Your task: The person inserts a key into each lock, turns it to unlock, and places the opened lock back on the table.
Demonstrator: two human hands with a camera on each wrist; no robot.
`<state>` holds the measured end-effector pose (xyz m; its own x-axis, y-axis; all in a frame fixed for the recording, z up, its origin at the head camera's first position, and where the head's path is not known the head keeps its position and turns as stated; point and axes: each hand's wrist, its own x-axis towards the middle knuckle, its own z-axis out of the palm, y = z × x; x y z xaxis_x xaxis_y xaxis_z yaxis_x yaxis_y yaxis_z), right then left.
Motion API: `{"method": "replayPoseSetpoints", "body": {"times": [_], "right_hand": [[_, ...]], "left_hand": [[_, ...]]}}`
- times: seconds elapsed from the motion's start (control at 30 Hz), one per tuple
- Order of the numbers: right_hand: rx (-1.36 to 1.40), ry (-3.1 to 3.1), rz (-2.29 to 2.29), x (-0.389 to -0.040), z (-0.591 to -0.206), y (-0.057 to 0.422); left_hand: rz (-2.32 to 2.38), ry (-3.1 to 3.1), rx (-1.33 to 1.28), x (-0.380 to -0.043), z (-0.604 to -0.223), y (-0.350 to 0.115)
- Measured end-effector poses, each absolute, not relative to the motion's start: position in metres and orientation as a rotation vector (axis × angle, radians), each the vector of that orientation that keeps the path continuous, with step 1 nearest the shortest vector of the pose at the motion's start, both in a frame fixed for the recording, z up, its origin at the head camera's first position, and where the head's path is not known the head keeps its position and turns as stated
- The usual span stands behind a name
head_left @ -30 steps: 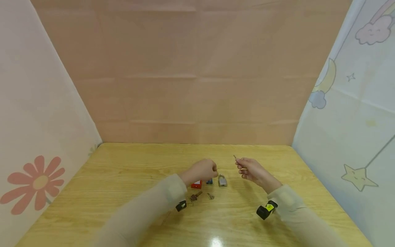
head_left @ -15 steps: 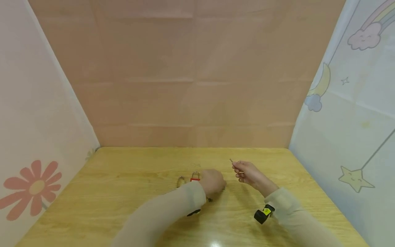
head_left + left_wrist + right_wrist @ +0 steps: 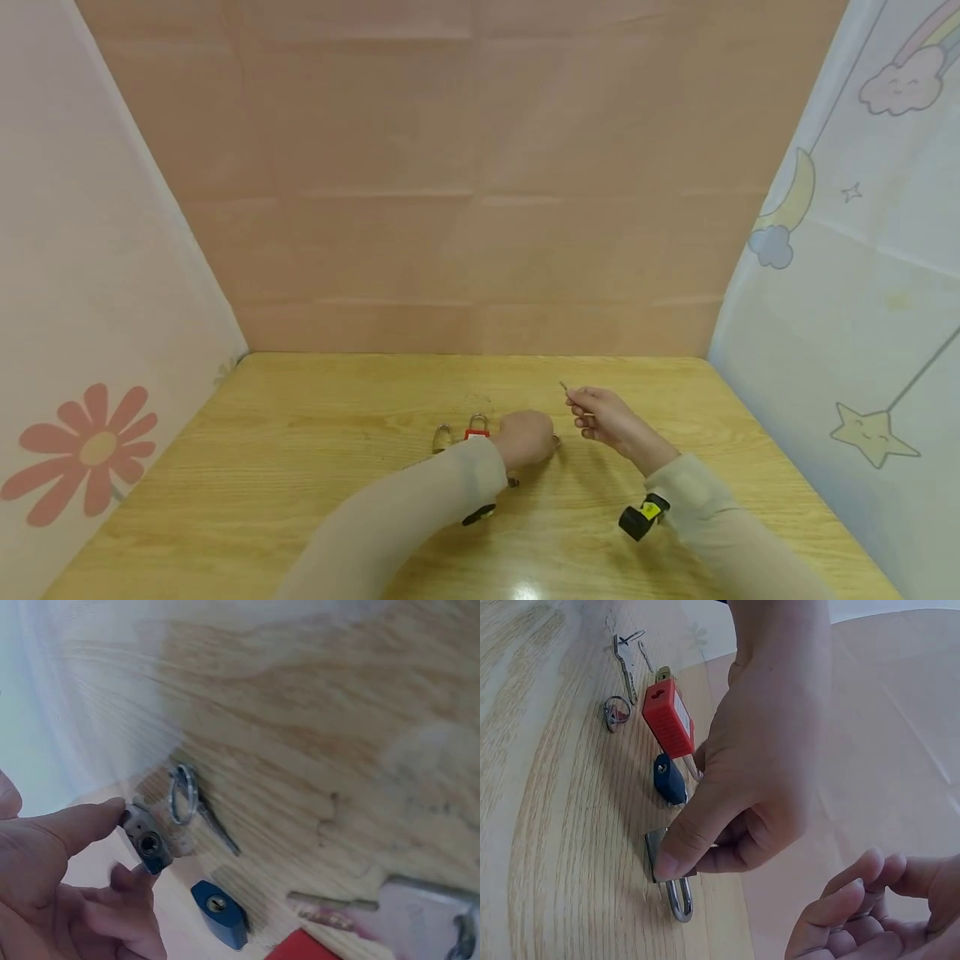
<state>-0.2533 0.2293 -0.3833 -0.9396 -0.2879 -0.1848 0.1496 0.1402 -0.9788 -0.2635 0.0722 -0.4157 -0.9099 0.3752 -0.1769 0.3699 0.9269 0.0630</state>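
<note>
left grip (image 3: 527, 438) pinches the silver padlock (image 3: 655, 844) by its body, right grip (image 3: 606, 418) pinches a key (image 3: 564, 387).

Soft, even light, white glare on the tabletop (image 3: 300, 442), haze across left wrist view

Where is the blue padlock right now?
In the right wrist view, left of centre, the blue padlock rests on the table, between the red padlock and the silver padlock pinched by the left hand.
</note>
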Motion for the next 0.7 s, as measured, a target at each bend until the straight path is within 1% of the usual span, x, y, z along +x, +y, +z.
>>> {"method": "replayPoseSetpoints", "body": {"times": [0.3,0.57,0.7], "right_hand": [[-0.136,2.103,-1.859,-0.254,-0.382,0.230],[-0.107,2.117,-1.861,-0.255,-0.381,0.230],[-0.105,2.129,-1.853,-0.255,-0.379,0.230]], "left_hand": [[-0.204,2.951,0.720,-0.263,-0.416,0.081],[-0.474,2.955,0.913,-0.251,-0.413,0.088],[-0.486,2.930,1.024,-0.246,-0.408,0.087]]}}
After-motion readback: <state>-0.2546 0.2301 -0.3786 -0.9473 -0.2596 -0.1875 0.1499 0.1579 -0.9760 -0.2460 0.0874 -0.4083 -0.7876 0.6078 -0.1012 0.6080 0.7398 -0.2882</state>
